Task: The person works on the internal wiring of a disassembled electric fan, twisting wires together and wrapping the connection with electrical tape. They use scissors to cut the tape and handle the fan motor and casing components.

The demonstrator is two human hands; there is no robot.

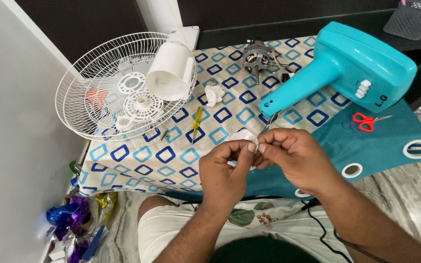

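Both hands met just in front of the turquoise fan housing [347,63]: the left hand [227,168] and right hand [293,156] each pinched a small white piece [244,136] between fingertips, raised close for fine work. Red scissors [366,121] lay right of them, beside the housing.

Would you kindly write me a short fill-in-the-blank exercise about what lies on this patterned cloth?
1. Both hands, left hand and right hand, pinch a small ____ piece between their fingers.
2. The scissors have ____ handles.
3. The wire fan guard leans against the wall on the ____ side.
4. The fan housing is ____ in colour.

Missing words: white; red; left; turquoise
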